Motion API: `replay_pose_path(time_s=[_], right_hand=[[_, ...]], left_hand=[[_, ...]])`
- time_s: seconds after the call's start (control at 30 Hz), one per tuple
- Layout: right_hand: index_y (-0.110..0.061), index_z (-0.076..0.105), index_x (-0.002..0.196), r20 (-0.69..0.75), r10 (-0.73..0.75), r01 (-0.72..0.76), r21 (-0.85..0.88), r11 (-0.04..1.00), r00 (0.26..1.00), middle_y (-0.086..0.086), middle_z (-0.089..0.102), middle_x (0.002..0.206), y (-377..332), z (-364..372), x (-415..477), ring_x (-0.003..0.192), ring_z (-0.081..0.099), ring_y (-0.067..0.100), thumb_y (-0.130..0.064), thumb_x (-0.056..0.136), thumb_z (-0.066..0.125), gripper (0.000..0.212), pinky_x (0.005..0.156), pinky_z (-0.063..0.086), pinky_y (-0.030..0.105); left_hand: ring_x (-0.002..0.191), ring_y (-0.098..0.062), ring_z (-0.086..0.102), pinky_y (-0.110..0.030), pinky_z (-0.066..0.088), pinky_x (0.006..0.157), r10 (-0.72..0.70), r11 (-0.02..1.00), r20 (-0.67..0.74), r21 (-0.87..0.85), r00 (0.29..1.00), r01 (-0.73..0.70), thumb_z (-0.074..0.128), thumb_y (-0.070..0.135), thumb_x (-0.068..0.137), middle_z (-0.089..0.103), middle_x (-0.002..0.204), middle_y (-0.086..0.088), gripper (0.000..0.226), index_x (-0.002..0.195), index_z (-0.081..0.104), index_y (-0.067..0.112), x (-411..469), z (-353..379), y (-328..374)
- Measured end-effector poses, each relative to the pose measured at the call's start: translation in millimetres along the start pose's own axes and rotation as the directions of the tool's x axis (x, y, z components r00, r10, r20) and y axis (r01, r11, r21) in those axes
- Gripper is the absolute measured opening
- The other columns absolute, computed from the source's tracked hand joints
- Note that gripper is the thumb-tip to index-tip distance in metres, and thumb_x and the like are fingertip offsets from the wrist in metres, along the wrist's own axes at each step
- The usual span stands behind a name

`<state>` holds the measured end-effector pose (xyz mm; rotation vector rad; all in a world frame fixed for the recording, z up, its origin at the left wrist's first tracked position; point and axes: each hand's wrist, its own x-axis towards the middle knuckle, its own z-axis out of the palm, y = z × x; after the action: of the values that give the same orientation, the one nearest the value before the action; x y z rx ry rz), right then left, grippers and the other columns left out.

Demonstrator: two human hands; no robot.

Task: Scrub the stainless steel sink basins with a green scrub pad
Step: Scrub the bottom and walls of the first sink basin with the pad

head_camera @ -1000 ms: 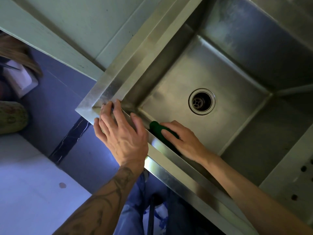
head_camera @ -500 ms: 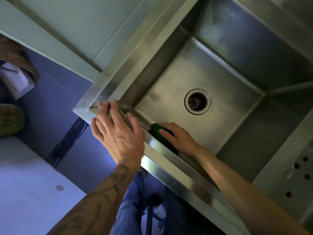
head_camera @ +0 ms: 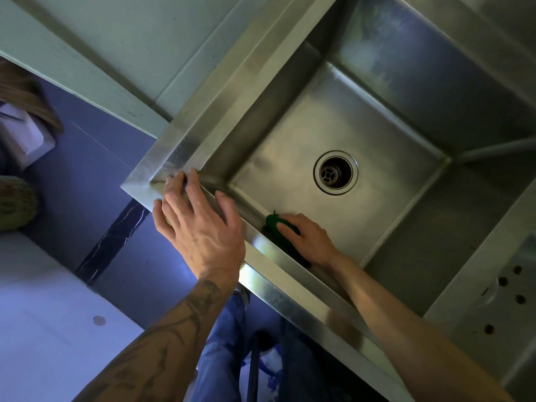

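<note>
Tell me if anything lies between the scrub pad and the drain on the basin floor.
Nothing visible does. The right hand presses the green scrub pad against the near wall of the basin, and the floor from there to the drain is bare steel.

I count two hands on my feed, one left hand [head_camera: 203, 230] and one right hand [head_camera: 307, 239]. There is one green scrub pad [head_camera: 274, 224], one sink basin [head_camera: 290, 152], one drain [head_camera: 335, 172] and four round holes [head_camera: 520, 299].
</note>
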<state>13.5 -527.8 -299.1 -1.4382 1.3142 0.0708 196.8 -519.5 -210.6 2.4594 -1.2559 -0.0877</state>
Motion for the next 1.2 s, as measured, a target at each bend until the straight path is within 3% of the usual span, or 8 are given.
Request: replay_pose_path(time_s=[0.1, 0.2, 0.4, 0.6, 0.73, 0.8, 1.0, 1.2], right_hand=[[-0.043, 0.058, 0.14, -0.077, -0.134, 0.143, 0.12, 0.982, 0.988, -0.017, 0.061, 0.124, -6.7, 0.9, -14.1, 0.115, 0.062, 0.006, -0.056, 0.106, 0.047, 0.038, 0.094, 0.048, 0.023], [-0.047, 0.057, 0.136, -0.105, -0.21, 0.23, 0.244, 0.942, 0.972, -0.019, 0.061, 0.119, -11.6, -1.6, -25.4, 0.112, 0.064, 0.006, -0.064, 0.103, 0.046, 0.039, 0.09, 0.051, 0.018], [-0.031, 0.058, 0.145, -0.007, 0.014, -0.014, 0.038, 0.999, 1.0, 0.0, 0.061, 0.134, 0.0, -1.4, -4.2, 0.124, 0.059, 0.019, -0.042, 0.109, 0.05, 0.039, 0.105, 0.044, 0.034], [-0.045, 0.061, 0.134, -0.083, -0.195, 0.211, 0.27, 0.94, 0.977, -0.018, 0.063, 0.12, 0.0, -3.3, -26.7, 0.113, 0.064, 0.004, -0.063, 0.102, 0.05, 0.038, 0.089, 0.049, 0.013], [-0.032, 0.057, 0.145, -0.005, -0.003, 0.003, 0.039, 0.999, 1.0, -0.004, 0.061, 0.134, 17.2, -0.5, -3.2, 0.124, 0.058, 0.015, -0.043, 0.109, 0.048, 0.039, 0.104, 0.044, 0.031], [-0.032, 0.054, 0.147, 0.012, 0.088, -0.088, -0.023, 0.996, 0.996, -0.001, 0.058, 0.139, 21.8, 3.1, -3.1, 0.127, 0.056, 0.019, -0.045, 0.109, 0.045, 0.041, 0.097, 0.04, 0.029], [-0.051, 0.057, 0.134, -0.07, -0.123, 0.137, 0.258, 0.956, 0.99, -0.021, 0.062, 0.12, 14.4, -2.4, -41.6, 0.113, 0.063, 0.001, -0.068, 0.101, 0.046, 0.039, 0.09, 0.049, 0.012], [-0.031, 0.052, 0.147, 0.097, 0.127, -0.126, -0.016, 0.992, 0.987, 0.001, 0.056, 0.141, 28.0, -7.6, -26.5, 0.124, 0.054, 0.015, -0.044, 0.111, 0.04, 0.04, 0.101, 0.041, 0.032]], left_hand=[[0.139, -0.032, 0.049, -0.056, 0.025, 0.127, -0.003, 1.0, -0.007, 0.0, 1.0, 0.003, 0.054, 0.025, 0.1, 0.055, 0.147, -0.016, 0.049, 0.146, 0.06, 0.007, 0.1, 0.1, -0.1], [0.14, -0.034, 0.05, -0.056, 0.025, 0.127, 0.0, 1.0, -0.005, 0.002, 1.0, 0.0, 0.053, 0.026, 0.1, 0.055, 0.147, -0.017, 0.05, 0.146, 0.06, 0.006, -0.3, -0.4, 0.4], [0.139, -0.033, 0.049, -0.057, 0.025, 0.127, 0.0, 1.0, 0.012, 0.013, 1.0, 0.0, 0.057, 0.024, 0.101, 0.054, 0.149, -0.017, 0.049, 0.147, 0.059, 0.007, -0.2, -2.0, 1.1], [0.14, -0.034, 0.05, -0.056, 0.024, 0.127, -0.001, 1.0, 0.014, 0.018, 1.0, 0.001, 0.058, 0.023, 0.1, 0.054, 0.149, -0.017, 0.05, 0.147, 0.059, 0.007, 0.2, -1.4, 0.2], [0.14, -0.034, 0.05, -0.056, 0.023, 0.128, 0.002, 1.0, 0.014, 0.016, 1.0, -0.002, 0.058, 0.023, 0.1, 0.054, 0.15, -0.016, 0.049, 0.147, 0.058, 0.008, -0.1, -1.5, 2.2], [0.139, -0.034, 0.05, -0.057, 0.025, 0.127, 0.01, 1.0, 0.005, 0.011, 1.0, -0.01, 0.058, 0.024, 0.1, 0.054, 0.149, -0.016, 0.049, 0.146, 0.059, 0.008, -0.5, -0.8, 1.2], [0.139, -0.033, 0.05, -0.056, 0.025, 0.126, 0.009, 1.0, -0.01, 0.01, 1.0, -0.009, 0.057, 0.026, 0.1, 0.055, 0.149, -0.016, 0.05, 0.147, 0.059, 0.008, 0.6, -0.3, -0.3], [0.138, -0.035, 0.052, -0.055, 0.025, 0.127, 0.002, 1.0, -0.003, 0.02, 1.0, -0.002, 0.056, 0.025, 0.1, 0.055, 0.149, -0.016, 0.049, 0.146, 0.06, 0.008, 0.2, -1.0, 0.5]])
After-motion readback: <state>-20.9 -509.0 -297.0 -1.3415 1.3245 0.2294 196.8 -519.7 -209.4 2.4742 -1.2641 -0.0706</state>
